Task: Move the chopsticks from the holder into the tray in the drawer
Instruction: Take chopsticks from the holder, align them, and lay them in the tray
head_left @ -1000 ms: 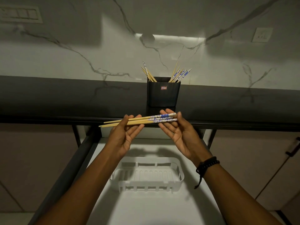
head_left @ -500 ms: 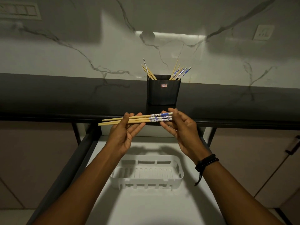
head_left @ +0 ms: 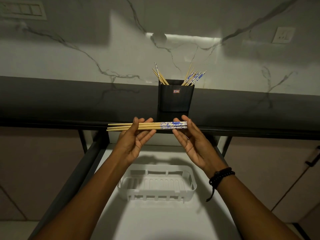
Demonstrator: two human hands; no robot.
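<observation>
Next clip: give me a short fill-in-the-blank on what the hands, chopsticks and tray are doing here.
1. Both hands hold a bundle of chopsticks lying ____.
2. The white tray in the drawer holds ____ chopsticks.
3. The black holder stands on the ____.
4. The beaded bracelet is on the ____ wrist.

Missing words: horizontal; no; counter; right

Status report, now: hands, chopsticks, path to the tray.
Both hands, left hand and right hand, hold one chopstick bundle level above the open drawer. Tray empty below, path clear. More chopsticks in the holder.
</observation>
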